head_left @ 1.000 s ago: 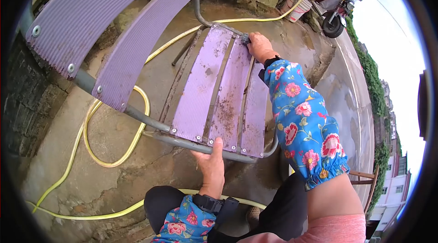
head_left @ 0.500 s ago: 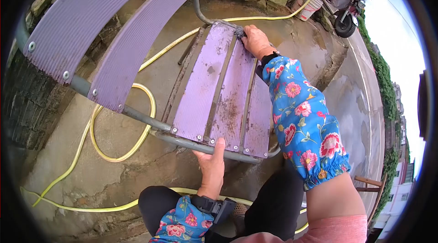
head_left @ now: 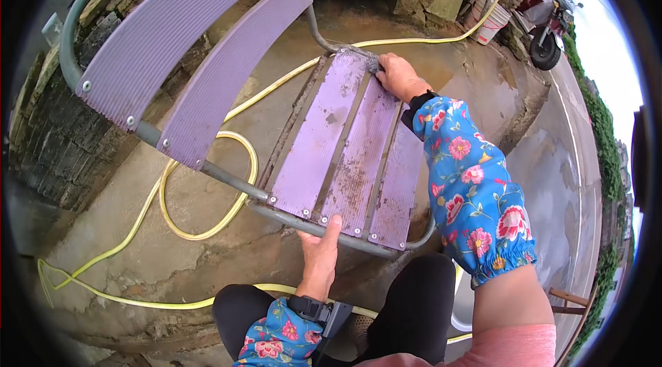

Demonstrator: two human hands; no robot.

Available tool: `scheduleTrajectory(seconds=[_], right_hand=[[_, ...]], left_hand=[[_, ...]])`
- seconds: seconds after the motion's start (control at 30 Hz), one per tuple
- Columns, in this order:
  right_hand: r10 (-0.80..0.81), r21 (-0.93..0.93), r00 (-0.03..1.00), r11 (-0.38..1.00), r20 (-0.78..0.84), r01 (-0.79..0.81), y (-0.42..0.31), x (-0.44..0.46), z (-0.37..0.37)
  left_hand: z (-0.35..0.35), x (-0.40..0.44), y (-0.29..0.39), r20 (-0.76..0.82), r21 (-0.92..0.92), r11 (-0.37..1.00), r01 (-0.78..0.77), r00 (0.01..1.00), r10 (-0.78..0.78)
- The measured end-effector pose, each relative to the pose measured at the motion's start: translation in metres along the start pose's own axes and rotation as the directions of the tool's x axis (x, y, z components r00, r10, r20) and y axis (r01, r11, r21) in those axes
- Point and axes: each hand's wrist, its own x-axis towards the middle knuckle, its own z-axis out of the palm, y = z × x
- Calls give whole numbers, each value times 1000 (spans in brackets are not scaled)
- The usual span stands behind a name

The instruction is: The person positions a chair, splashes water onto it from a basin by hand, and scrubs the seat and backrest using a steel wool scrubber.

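Observation:
A chair with purple ribbed slats [head_left: 319, 134] on a grey metal frame [head_left: 224, 176] stands tilted before me. Brown grime marks its seat, most heavily on the middle slat. My left hand [head_left: 319, 262] grips the near side rail of the seat, its thumb up over the slat ends. At the far end of the slats, my right hand [head_left: 403, 78] is closed on a grey steel wool scourer [head_left: 374, 64] pressed against the seat's edge. The fingertips of both hands are partly hidden.
A yellow hose [head_left: 163, 210] loops over the wet concrete ground. Stacked stones [head_left: 65, 136] rise at the left. A white bucket [head_left: 491, 24] and a motorcycle [head_left: 548, 39] stand at the far right. Part of a wooden stool [head_left: 571, 301] shows at the right edge.
The view has shifted, so the chair and surroundings appear slightly lower and further right. Both hands keep their holds, the right with the scourer at the seat's far end.

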Motion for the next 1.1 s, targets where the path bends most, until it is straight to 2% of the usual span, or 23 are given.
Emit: scheduleTrajectory(seconds=[0.07, 0.13, 0.2, 0.23, 0.27, 0.3, 0.37, 0.4, 0.47, 0.53, 0.6, 0.63, 0.67, 0.73, 0.8, 0.87, 0.93, 1.0, 1.07, 1.1], right_hand=[[-240, 119, 947, 969, 213, 219, -45, -43, -10], [-415, 267, 876, 898, 248, 350, -89, -73, -24], [-388, 172, 899, 918, 202, 358, -84, -54, -19], [-319, 70, 936, 948, 147, 312, -71, -31, -12], [-202, 37, 978, 979, 45, 200, -58, -7, -4], [-126, -75, 992, 989, -10, 124, -42, 19, 6], [76, -72, 992, 994, -97, -83, -37, 53, 15], [76, -73, 993, 994, -95, -83, -35, 50, 21], [-69, -54, 997, 996, 26, 70, -44, 39, 19], [-305, 106, 921, 952, 243, 288, -90, -9, -5], [-465, 179, 834, 885, 298, 430, -120, -37, -17], [-474, 185, 847, 879, 239, 440, -109, -30, -10], [-402, 58, 886, 915, 230, 400, -102, -13, -7], [-236, -125, 968, 961, 83, 245, -63, 45, 13], [69, -169, 998, 983, -15, -70, -53, 80, 11], [119, -195, 993, 974, 10, -115, -57, 82, 20], [-163, -62, 986, 984, 30, 164, -57, 60, 13], [-406, 136, 895, 912, 183, 386, -101, 10, 5], [-559, 368, 791, 810, 247, 457, -154, -38, -21], [-559, 372, 790, 809, 252, 455, -150, -36, -19]], left_hand=[[1, 0, -3, -20, 0, 1000, -26, 999, 26], [5, 3, -5, -44, 0, 999, -47, 998, 47], [2, 1, -5, -14, -58, 997, -56, 998, 55], [4, 3, -4, -22, -63, 996, -64, 998, 63], [5, 4, -3, -12, -73, 992, -107, 994, 106], [4, 2, -4, -7, -77, 987, -139, 990, 139], [0, 3, -2, 3, -88, 990, -105, 994, 106], [2, 2, 0, 27, -114, 991, -66, 997, 69], [7, -2, 11, 26, -137, 989, -63, 997, 67], [7, -1, 11, 26, -135, 986, -99, 994, 104], [11, -1, 14, 30, -187, 979, -75, 996, 82], [10, -3, 13, 29, -224, 973, -50, 998, 58], [7, -4, 12, 22, -216, 975, -50, 998, 56], [7, 0, 6, 32, -166, 983, -80, 996, 86], [8, 3, 8, 42, -175, 983, -56, 997, 65], [5, 2, 4, 69, -185, 976, -111, 990, 126], [5, 0, 4, 62, -208, 975, -82, 993, 97], [5, 3, 1, 69, -243, 969, -54, 995, 73], [3, 6, -6, 79, -163, 982, -94, 991, 108], [5, 4, -1, 77, -189, 978, -87, 992, 103]])
